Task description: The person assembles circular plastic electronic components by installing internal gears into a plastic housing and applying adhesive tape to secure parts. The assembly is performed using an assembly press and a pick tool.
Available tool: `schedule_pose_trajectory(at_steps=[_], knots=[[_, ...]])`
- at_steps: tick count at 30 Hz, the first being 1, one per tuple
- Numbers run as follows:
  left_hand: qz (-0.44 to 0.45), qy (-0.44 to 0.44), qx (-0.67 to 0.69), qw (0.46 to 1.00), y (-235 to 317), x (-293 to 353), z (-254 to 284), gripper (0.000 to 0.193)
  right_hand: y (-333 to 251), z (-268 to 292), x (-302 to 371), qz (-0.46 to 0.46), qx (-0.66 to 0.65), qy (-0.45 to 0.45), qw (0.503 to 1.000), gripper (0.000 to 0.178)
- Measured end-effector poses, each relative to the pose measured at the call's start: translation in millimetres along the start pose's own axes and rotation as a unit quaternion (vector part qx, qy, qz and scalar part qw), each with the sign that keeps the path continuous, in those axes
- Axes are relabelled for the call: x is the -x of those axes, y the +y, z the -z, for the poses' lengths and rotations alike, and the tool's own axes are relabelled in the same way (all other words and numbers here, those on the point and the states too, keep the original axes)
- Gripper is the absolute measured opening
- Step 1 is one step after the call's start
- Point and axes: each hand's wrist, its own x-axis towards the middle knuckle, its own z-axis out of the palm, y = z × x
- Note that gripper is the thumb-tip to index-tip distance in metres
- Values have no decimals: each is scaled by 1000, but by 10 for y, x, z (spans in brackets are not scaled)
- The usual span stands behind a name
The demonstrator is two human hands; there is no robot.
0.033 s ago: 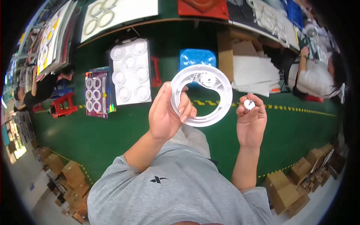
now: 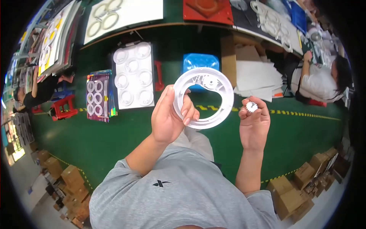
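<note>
My left hand (image 2: 169, 114) is closed around the left rim of a white plastic ring housing (image 2: 226, 103), thumb on the near face and fingers curled through its opening. The housing is held up in front of me, its inner side showing. A round white fitting (image 2: 210, 81) and thin ribs sit inside its wider upper part. Off to the right, my right hand (image 2: 254, 122) pinches a small white toothed gear (image 2: 251, 107) between thumb and fingertips. The gear and the housing are apart. Part of the housing's left rim is hidden by my fingers.
Beyond the housing lie a blue plastic stool (image 2: 190, 61), a white tray of round parts (image 2: 127, 80) and a stack of printed sheets (image 2: 98, 95). An open carton (image 2: 228, 57) with white sheets (image 2: 253, 72) is at the right. People sit at both sides.
The ring housing has shifted very slightly left. My right hand, with the gear, has moved a touch left too. Both grips are the same.
</note>
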Motion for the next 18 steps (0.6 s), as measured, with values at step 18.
schedule_pose_trajectory(at_steps=[18], knots=[[-95, 193, 49, 975, 581, 142, 485, 36, 222, -824, -1093, -173, 13, -130, 976, 26]])
